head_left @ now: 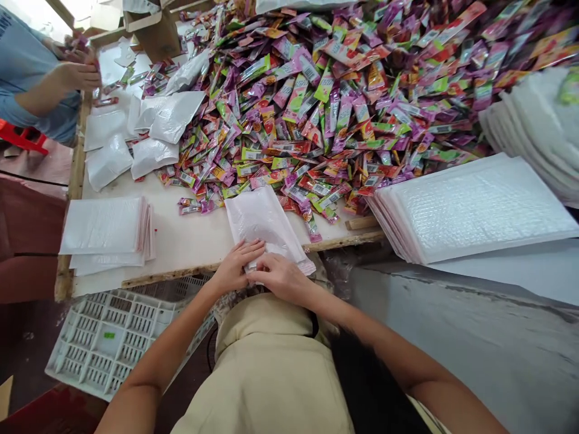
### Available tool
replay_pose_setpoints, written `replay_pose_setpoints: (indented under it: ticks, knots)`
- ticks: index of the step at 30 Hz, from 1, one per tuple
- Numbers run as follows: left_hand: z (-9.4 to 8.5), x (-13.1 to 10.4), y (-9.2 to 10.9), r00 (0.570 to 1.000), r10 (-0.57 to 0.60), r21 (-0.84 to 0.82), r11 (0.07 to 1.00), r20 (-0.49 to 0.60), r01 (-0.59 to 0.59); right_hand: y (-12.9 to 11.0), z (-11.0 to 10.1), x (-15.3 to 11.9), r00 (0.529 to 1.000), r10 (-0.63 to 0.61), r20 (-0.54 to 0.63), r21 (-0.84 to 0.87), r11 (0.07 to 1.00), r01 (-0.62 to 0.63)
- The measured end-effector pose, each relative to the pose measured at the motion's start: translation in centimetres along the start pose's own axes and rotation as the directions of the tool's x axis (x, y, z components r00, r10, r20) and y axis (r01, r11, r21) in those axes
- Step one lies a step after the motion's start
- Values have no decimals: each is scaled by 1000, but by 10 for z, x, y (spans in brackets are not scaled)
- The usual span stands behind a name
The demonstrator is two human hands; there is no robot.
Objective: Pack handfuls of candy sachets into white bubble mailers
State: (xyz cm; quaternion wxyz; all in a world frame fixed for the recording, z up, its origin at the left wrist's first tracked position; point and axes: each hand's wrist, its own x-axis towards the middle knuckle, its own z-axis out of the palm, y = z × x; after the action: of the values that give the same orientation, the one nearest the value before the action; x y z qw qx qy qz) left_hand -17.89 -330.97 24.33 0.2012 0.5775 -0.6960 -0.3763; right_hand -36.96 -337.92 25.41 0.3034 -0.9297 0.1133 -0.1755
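A white padded bubble mailer (260, 214) lies at the front edge of the table, its near end right in front of my body. My left hand (236, 265) rests on the mailer's near left part with the fingers stretched out over it. Beside it, my right hand (283, 277) has its fingers curled and pressed together at the mailer's near end. The edge between the two hands is partly hidden by the fingers. Just beyond the mailer spreads a big heap of small colourful snack sachets (298, 96), purple, green, red and orange.
Stacks of flat bubble mailers lie at left (102, 226) and right (479, 208). Several puffed mailers (174, 117) sit at the back left, near a cardboard box (156, 30). A co-worker's hand (76, 77) is at far left. Below the wood-edged table stands a white plastic crate (108, 343).
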Motion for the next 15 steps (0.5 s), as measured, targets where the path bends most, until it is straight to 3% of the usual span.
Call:
replay_pose_setpoints:
  ticks: [3,6,8,10,11,12,13,14,15]
  knots:
    - [-4,1,1,1000,-10,-36,999,1,10,-3,-2,11,1000,-5,-4,63,998,5]
    - [-4,-1,-2,1000,-12,-16,1000,15,12,0,-19,11,997,-11,-82,315,948,37]
    - [-4,-5,-6,1000,-14,4,1000,26,14,8,-43,-8,995,59,-87,606,795,6]
    - [-3,-10,-11,1000,-15,13,1000,21,15,23,-69,-45,977,189,97,807,560,-188]
    - [-2,-13,-15,1000,-11,15,1000,13,10,33,-80,-68,936,230,267,806,479,-348]
    - [-2,-15,-18,1000,-1,21,1000,5,1,43,-88,-92,858,311,409,722,465,-513]
    - [-1,-17,-21,1000,11,30,999,1,-11,53,-92,-115,738,457,497,555,486,-675]
    - [-1,-19,-24,1000,26,43,999,-3,-26,64,-91,-134,582,626,520,316,492,-811]
    - [-1,-19,-26,999,42,61,997,-4,-42,75,-87,-150,428,769,476,86,443,-892]
